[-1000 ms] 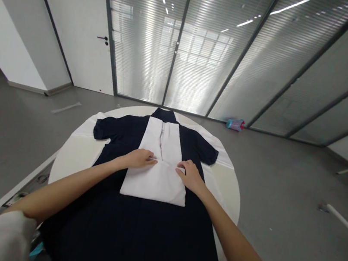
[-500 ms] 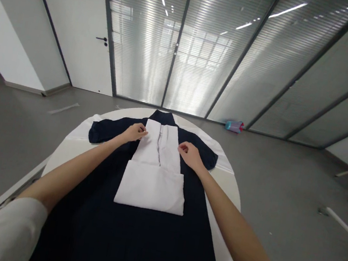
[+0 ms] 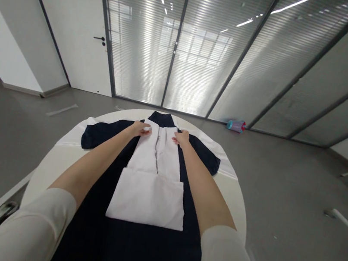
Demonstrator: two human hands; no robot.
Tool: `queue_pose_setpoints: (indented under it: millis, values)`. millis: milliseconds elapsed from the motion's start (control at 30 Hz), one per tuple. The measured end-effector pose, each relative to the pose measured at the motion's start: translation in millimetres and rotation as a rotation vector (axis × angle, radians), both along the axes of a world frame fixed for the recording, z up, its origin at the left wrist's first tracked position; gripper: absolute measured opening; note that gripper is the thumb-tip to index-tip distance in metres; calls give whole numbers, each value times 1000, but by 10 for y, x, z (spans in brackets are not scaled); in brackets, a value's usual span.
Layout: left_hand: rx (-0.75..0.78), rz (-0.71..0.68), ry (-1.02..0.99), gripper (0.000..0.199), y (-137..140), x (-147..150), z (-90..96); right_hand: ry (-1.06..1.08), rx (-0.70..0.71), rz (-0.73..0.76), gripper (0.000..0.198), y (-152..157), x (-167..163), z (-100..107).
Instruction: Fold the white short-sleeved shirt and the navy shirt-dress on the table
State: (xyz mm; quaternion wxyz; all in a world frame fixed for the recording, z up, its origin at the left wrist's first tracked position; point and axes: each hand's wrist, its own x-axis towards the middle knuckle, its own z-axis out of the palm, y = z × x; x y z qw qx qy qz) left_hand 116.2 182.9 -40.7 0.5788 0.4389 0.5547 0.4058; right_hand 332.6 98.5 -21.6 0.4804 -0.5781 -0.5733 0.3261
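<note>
White folded garment (image 3: 152, 179): lies on a dark shirt (image 3: 131, 242) spread over the round table (image 3: 59, 152), long axis running from near edge to far edge. Left hand (image 3: 140, 128) and right hand (image 3: 182, 138): fingers pinching its two far corners, equally near, level with each other.
</note>
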Motion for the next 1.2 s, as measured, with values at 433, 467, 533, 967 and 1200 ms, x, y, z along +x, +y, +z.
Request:
queue_pose_setpoints:
  millis: [433, 467, 533, 967, 1200]
  values:
    - [749, -541, 172, 34, -1343, -619, -11, -246, 181, 215, 14, -1021, 494, -235]
    - [801, -632, 235, 33, -1462, -665, -70, -318, 169, 249, 13, -1165, 526, -311]
    - [872, -721, 325, 32, -1634, -712, -149, -412, 147, 278, 15, -1368, 550, -420]
    - [971, -801, 602, 35, -1818, -844, -176, -711, 348, 419, 21, -1588, 568, -376]
    - [913, -388, 845, 41, -1773, -793, 320, -703, 397, 144, 31, -1349, 316, -114]
